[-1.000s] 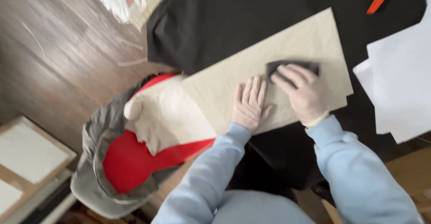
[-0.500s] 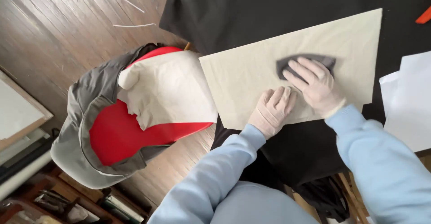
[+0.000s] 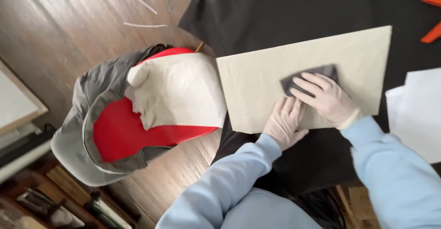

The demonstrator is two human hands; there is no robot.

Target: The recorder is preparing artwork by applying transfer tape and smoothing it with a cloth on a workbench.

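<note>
A beige canvas board (image 3: 280,66) lies on a table covered with black cloth (image 3: 285,8). My right hand (image 3: 324,98), in a pale glove, presses a small dark grey pad (image 3: 317,72) flat onto the board's surface. My left hand (image 3: 285,121), also gloved, lies flat with fingers together on the board's near edge, holding nothing. Both arms wear light blue sleeves.
A red chair (image 3: 124,132) draped with a grey jacket and a cream cloth (image 3: 179,89) stands left of the table on the wooden floor. White paper sheets (image 3: 415,114) lie at the right. Orange-handled tools (image 3: 425,8) rest at the top right. A framed panel (image 3: 14,102) sits at the far left.
The view has shifted, so the board and hands sit further right and lower. My right hand stays on the grey pad; my left hand stays on the board's near edge.
</note>
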